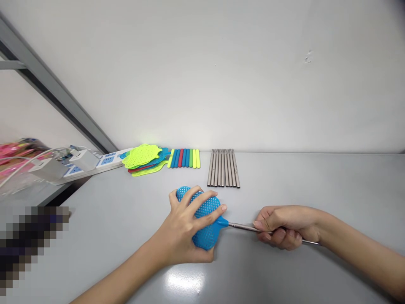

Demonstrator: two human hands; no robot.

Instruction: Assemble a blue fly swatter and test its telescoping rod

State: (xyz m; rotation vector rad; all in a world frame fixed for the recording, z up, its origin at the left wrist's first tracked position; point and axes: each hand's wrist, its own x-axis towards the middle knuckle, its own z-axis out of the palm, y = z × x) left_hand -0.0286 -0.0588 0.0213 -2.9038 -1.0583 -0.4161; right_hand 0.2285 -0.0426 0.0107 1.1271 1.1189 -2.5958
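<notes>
My left hand (185, 226) is spread over a blue fly swatter head (207, 234), its fingers and thumb gripping the perforated paddle at the edges. A thin metal telescopic rod (243, 227) meets the neck of that head. My right hand (281, 228) is wrapped around the rod, which runs on past the wrist to the right. Both hands are just over the grey table. Behind them stands a row of thicker metal tubes (221, 169), lying side by side. Whether the rod is fully seated in the neck I cannot tell.
A pile of yellow, blue and red swatter heads (142, 156) lies at the back left. Several coloured handle grips (183, 158) are lined up beside it. A white power strip (104, 162) with plugged-in adapters runs along the left edge of the grey table (316, 181), near a white wall.
</notes>
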